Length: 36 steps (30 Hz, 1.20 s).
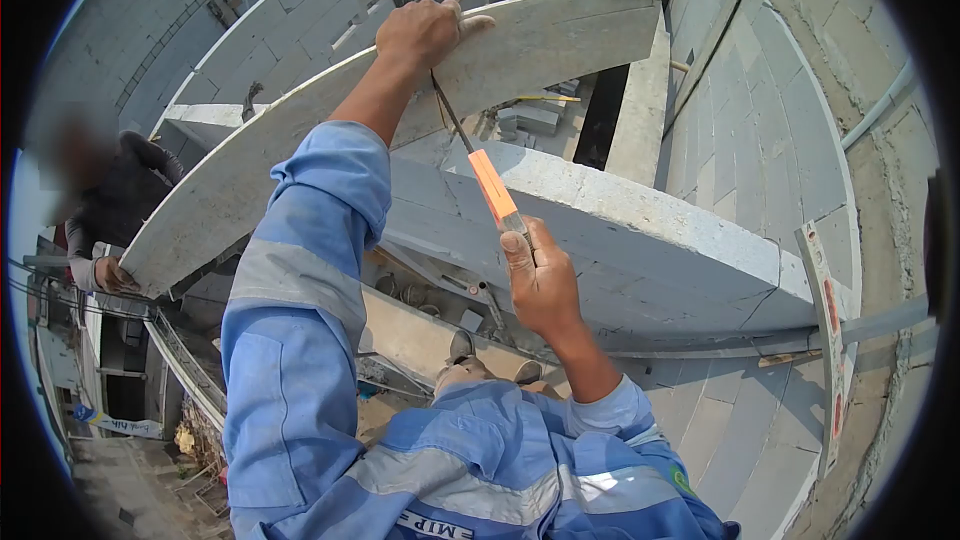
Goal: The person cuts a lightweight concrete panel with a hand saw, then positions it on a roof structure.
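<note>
My left hand (425, 32) grips the top edge of a long grey board (565, 35), its fingers bent over the edge and the thumb side stretched to the right. In my right hand (540, 280) is a tool with an orange and grey handle (492, 183). Its thin dark shaft points up and left, and the tip meets the board's face just below my left hand. The board stands tilted above a wall of light blocks (620, 205). At the far left, a co-worker's gloved hand (115, 275) holds the board's lower end.
A co-worker (120, 185) in dark clothes is at the left. A spirit level (828, 340) leans at the right. Below my feet runs a plank (400, 325), with open drops beside it. Loose blocks (530, 120) lie beyond the wall.
</note>
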### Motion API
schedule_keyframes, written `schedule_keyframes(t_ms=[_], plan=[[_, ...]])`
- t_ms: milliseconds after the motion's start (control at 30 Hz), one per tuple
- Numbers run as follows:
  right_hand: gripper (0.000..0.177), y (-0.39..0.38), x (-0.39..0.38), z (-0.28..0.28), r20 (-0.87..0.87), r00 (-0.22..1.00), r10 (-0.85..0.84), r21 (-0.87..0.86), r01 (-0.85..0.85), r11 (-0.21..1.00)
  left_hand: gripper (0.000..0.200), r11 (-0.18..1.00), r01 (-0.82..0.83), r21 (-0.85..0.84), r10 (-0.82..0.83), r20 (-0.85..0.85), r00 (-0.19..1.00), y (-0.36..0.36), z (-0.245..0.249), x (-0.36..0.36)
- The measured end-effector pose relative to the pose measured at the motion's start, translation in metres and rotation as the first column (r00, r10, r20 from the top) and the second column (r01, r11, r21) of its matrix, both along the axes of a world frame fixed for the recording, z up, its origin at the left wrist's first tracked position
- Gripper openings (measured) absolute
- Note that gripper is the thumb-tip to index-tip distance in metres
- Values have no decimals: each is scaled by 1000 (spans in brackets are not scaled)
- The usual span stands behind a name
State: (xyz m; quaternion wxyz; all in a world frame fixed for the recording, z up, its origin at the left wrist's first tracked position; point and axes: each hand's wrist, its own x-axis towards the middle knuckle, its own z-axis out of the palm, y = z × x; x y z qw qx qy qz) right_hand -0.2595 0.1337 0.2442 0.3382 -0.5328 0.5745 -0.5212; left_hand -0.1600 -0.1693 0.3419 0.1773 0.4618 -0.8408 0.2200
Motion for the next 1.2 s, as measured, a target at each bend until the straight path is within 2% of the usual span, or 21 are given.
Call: schedule_keyframes(t_ms=[100,200,267,333,433,500,600,667,733,833,867,933,1033,1067,1100,1133,1167,1200], plan=[[57,83,-14,-29,-40,993,-109,-131,103,986,52,998,-38,48,41,-46,998,-12,5,0],[54,30,-12,-7,36,999,-17,-18,17,1000,55,997,-71,27,71,-32,997,-10,-1,-8],[43,-42,-1,9,-47,999,2,-20,-3,1000,58,995,-83,53,84,-21,996,-4,0,-10],[43,-84,13,11,-24,999,-40,-118,37,992,59,995,-78,67,80,-28,996,5,3,-10],[44,-26,11,-2,-9,1000,0,-13,0,1000,59,995,-74,63,77,-46,996,8,4,-4],[46,51,-4,-14,82,996,-44,-57,49,997,58,997,-60,43,63,-67,996,3,7,-6],[48,64,-11,-19,109,991,-74,12,73,997,49,987,-90,132,94,-21,995,4,4,-4],[47,-9,-2,-12,21,1000,-2,-12,2,1000,42,990,-76,119,83,-50,995,-4,5,-6],[46,-90,17,-4,-60,997,-47,-118,40,992,39,990,-75,118,81,-46,996,0,10,-10],[44,-68,23,0,20,999,-28,-32,29,999,37,991,-93,100,99,-54,994,-5,14,-3],[47,-31,14,-9,45,999,-3,-19,4,1000,37,991,-86,106,91,-51,994,-4,6,-2],[49,48,-5,-40,42,997,-60,-90,64,994,36,990,-83,118,90,-58,994,4,12,-6],[50,52,-4,-18,92,995,-24,-9,25,1000,36,983,-96,158,107,-59,993,13,18,-6],[46,15,1,-13,82,997,9,35,-12,999,36,982,-83,171,95,-61,994,19,16,-9],[47,-35,10,-11,-22,1000,4,45,-3,999,36,984,-76,161,88,-66,994,16,18,-11],[47,-86,21,-11,-76,995,-60,-120,50,991,58,987,-66,147,78,-77,994,11,17,-11],[47,-82,26,-12,-78,995,-55,-113,46,993,80,987,-65,146,78,-85,993,12,12,-8],[47,-89,28,-7,-37,998,-56,-121,51,991,80,989,-80,128,93,-96,991,10,18,-4]])
